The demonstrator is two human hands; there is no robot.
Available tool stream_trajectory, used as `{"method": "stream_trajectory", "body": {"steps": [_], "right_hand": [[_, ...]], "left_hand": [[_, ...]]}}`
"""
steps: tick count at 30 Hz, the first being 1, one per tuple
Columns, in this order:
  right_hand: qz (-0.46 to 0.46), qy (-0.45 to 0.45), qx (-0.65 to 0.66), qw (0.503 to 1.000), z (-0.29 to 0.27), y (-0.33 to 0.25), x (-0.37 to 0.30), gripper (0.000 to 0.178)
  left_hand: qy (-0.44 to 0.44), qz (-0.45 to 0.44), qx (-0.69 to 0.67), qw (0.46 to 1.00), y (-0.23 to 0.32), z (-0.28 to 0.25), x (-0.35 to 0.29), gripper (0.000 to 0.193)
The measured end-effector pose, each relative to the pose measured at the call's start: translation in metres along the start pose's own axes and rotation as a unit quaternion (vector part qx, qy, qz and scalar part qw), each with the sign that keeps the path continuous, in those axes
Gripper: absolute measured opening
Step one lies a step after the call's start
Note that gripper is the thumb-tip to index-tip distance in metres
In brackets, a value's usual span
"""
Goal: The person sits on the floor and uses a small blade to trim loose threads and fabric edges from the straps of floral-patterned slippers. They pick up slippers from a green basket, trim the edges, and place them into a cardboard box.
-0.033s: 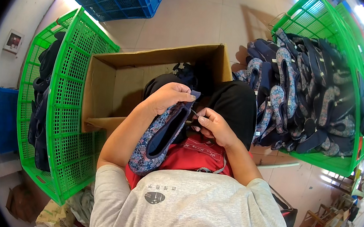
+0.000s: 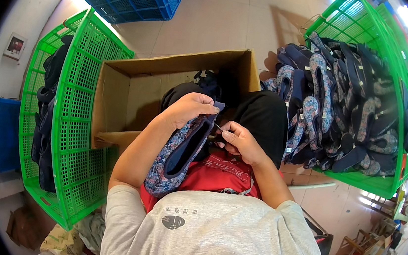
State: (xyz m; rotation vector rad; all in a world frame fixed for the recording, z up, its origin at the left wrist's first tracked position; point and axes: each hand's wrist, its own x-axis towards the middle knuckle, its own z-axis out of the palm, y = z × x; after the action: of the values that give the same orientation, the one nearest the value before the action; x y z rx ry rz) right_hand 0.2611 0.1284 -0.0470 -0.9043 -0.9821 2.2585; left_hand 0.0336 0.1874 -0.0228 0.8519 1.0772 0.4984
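Head view: a floral shoe [image 2: 177,158] worked over the lap.
Left hand [image 2: 188,109] grips its rim, fingers curled tight; right hand [image 2: 240,141] pinches a thin tool [image 2: 218,128] there. Shoe looks soft, light, best held at the rim.

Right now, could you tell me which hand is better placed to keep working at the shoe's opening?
Right, probably. The right hand pinches a thin tool at the rim of the shoe, while the left hand grips the shoe's top and steadies it.
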Motion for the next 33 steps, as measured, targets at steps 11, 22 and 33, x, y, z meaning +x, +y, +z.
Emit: {"method": "stream_trajectory", "body": {"steps": [11,22,33], "right_hand": [[0.023,0.001,-0.004,1.000,0.000,-0.003,0.016,0.025],[0.029,-0.004,-0.005,1.000,0.002,-0.010,0.016,0.021],[0.053,-0.012,0.040,0.998,-0.002,-0.008,0.019,0.024]], "left_hand": [[0.015,0.011,0.032,0.999,0.001,0.007,0.002,0.016],[0.036,-0.004,0.034,0.999,0.000,0.011,0.002,0.015],[0.032,0.001,0.030,0.999,0.000,0.011,0.003,0.016]]}}
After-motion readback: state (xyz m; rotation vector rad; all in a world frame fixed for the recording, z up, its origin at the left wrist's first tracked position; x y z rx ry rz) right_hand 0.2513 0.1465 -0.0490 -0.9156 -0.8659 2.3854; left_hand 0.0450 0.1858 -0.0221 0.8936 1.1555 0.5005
